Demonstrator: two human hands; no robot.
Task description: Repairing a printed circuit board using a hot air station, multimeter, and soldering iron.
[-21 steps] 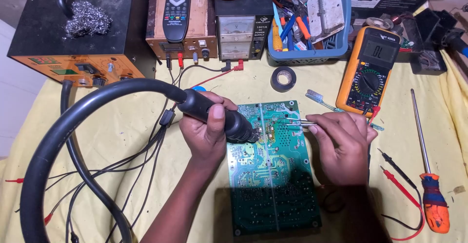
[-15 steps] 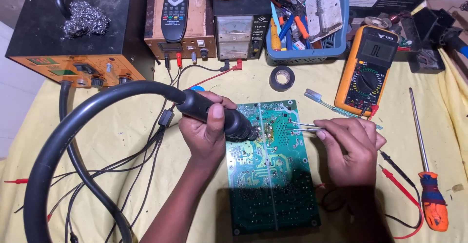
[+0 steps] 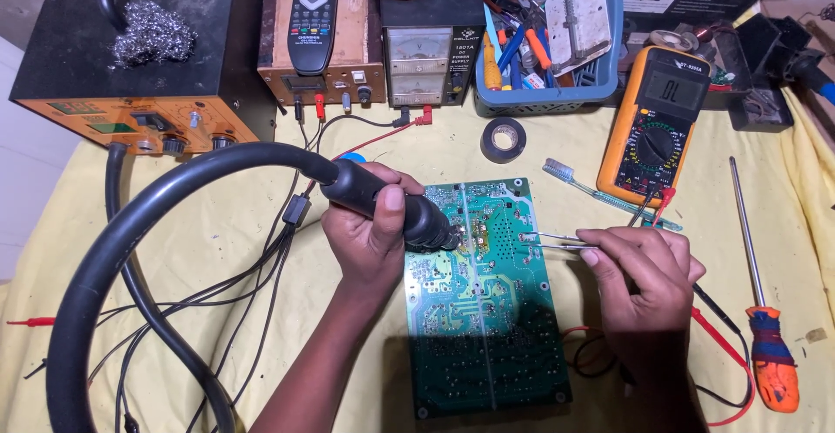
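Left hand (image 3: 376, 237) wraps the black hot-air handpiece (image 3: 396, 207), nozzle down on the green circuit board (image 3: 483, 311). Right hand (image 3: 644, 281) pinches metal tweezers (image 3: 557, 242), tips over the board's upper right edge. Board lies flat on yellow cloth (image 3: 217, 250). Orange multimeter (image 3: 657, 120), toothbrush (image 3: 600, 194) just beyond; screwdriver (image 3: 761, 311) far right.
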